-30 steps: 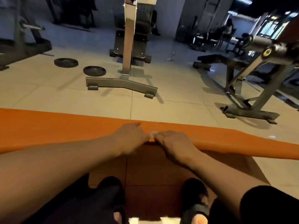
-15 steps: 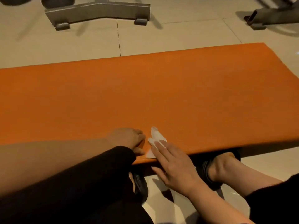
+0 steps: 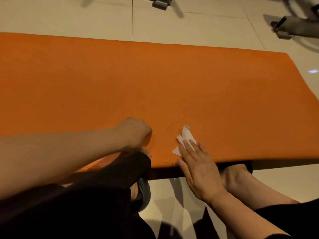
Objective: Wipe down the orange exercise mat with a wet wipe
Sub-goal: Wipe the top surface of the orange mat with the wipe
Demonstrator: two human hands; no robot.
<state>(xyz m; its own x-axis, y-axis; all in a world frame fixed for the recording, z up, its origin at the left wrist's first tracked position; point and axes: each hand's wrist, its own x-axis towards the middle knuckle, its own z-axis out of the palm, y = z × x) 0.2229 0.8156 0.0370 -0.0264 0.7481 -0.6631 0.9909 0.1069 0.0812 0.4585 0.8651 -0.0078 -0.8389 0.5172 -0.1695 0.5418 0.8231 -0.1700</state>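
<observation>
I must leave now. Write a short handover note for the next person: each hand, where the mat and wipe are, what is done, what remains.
Right hand: flat, straight fingers pressing the wipe onto the mat near its near edge.
Left hand: fingers curled, resting on the mat's near edge; whether it grips the edge cannot be told.
Mat: lies flat on the tiled floor.
Done: wipe placed on the mat.
Left: no wet streaks visible, so treat the whole surface as still to wipe.

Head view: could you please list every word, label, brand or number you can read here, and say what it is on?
None can be read: the orange mat, the wet wipe, the floor tiles and the grey machine feet show no print.
</observation>
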